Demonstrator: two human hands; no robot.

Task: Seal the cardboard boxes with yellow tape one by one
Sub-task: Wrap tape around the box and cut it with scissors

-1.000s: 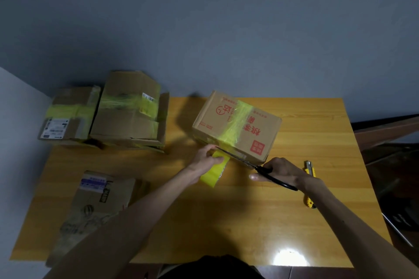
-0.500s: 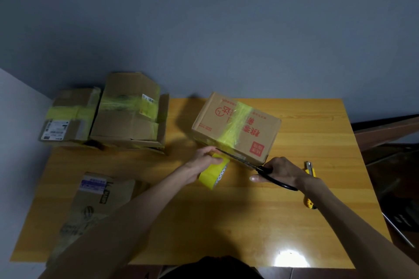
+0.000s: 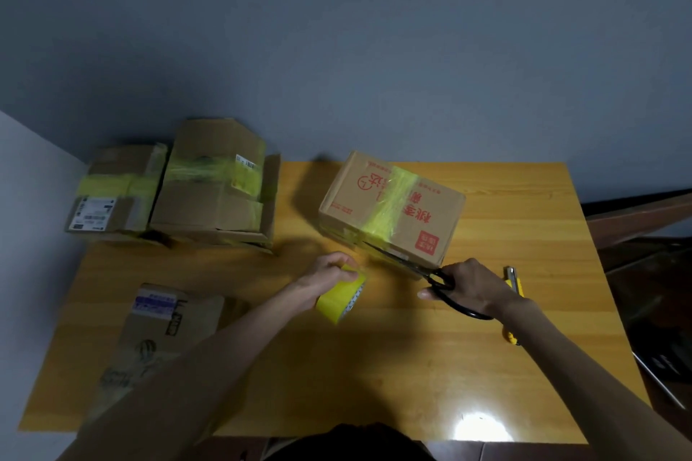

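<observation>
The left hand gripped a glossy yellow tape roll just in front of the red-printed cardboard box, banded with crinkled yellow tape, on the smooth wooden table. The right hand curled its fingers through black scissors at the box's near edge; its wrist hid part of a utility knife.

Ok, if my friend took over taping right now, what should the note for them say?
Left hand grips the tape roll. Right hand holds the scissors, blades at the near edge of the red-printed box.
Done: that box has a yellow strip over its top; two boxes at far left are taped.
Unclear: whether the strip is cut from the roll.
Left: the box at near left shows no yellow tape.
</observation>
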